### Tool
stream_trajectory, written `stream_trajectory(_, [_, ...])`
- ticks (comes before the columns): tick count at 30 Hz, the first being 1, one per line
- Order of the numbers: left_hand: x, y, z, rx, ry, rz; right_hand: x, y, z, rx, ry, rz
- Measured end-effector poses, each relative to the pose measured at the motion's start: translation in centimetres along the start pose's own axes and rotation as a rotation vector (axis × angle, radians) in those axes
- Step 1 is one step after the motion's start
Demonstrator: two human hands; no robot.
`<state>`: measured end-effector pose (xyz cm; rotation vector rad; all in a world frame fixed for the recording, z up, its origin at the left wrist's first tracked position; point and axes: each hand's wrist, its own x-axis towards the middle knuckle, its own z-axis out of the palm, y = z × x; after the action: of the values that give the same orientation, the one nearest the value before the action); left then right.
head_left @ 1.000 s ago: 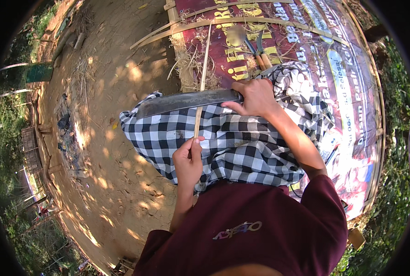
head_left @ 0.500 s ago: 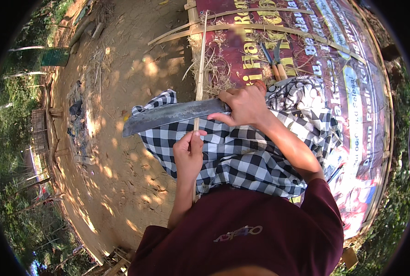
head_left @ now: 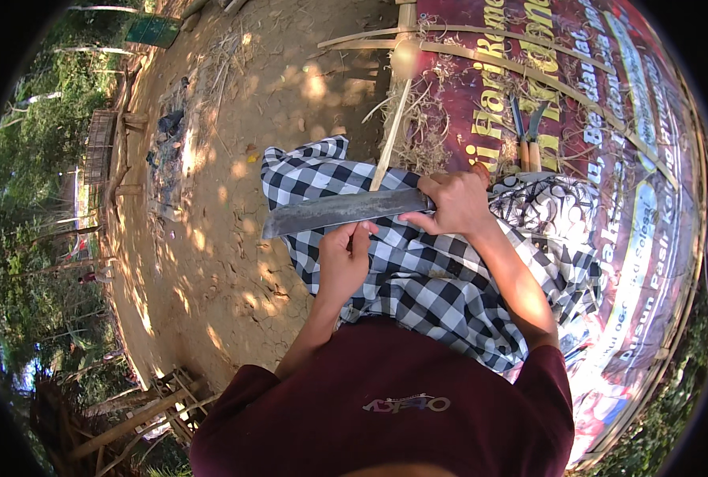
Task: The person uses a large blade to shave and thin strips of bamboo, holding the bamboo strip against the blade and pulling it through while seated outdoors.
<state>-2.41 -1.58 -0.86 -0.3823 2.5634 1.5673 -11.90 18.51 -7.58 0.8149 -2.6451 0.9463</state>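
My right hand [head_left: 457,205] is wrapped around the handle of a machete, whose long dark blade [head_left: 346,211] points left across my lap. A thin pale strip that looks like bamboo [head_left: 391,139] runs from the far side down to the blade and passes behind it. My left hand [head_left: 344,258] is closed in a pinch just below the blade's near edge, thumb and forefinger on the strip's near end, which is mostly hidden by the fingers. Under both hands, a black-and-white checked cloth [head_left: 417,278] covers my legs.
Two blades with wooden handles [head_left: 529,151] lie on the printed banner [head_left: 640,262] to the right. Curly shavings [head_left: 425,119] are scattered at its far left edge. Long curved strips [head_left: 489,57] cross the banner's far part. Bare earth [head_left: 242,199] stretches to the left.
The view has shifted, so the scene sits farther right. My left hand and the blade have come closer together. The strip now slants more. Both grips look the same.
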Motion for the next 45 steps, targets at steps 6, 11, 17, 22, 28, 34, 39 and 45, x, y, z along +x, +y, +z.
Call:
stream_trajectory(6, [0.3,0.4,-0.5,0.059,-0.013,0.002,1.2,3.9,0.2,0.093,0.107,0.438])
stream_trajectory(11, [0.0,0.9,0.6,0.099,-0.051,-0.035,0.4,3.3,-0.6,0.032,0.043,0.179])
stream_trajectory(17, [-0.6,0.9,-0.5,-0.134,-0.097,-0.181,1.6,5.8,0.4,0.152,0.059,0.452])
stream_trajectory(22, [-0.9,1.3,-0.1,-0.171,-0.099,-0.242,1.1,5.9,0.5,0.210,0.059,0.332])
stream_trajectory(28, [-0.3,0.3,-0.2,0.042,-0.035,-0.051,0.9,4.6,0.3,0.031,0.023,0.321])
stream_trajectory(34, [-2.0,1.0,-1.6,0.200,0.025,0.090,1.7,10.0,0.6,0.305,0.159,0.765])
stream_trajectory(39, [-1.3,1.8,-2.5,0.059,0.114,0.167,-0.5,9.0,3.0,0.692,0.269,0.735])
stream_trajectory(45, [-0.8,3.8,-6.7,-0.145,0.264,0.270,-0.3,8.7,2.9,0.776,0.330,0.784])
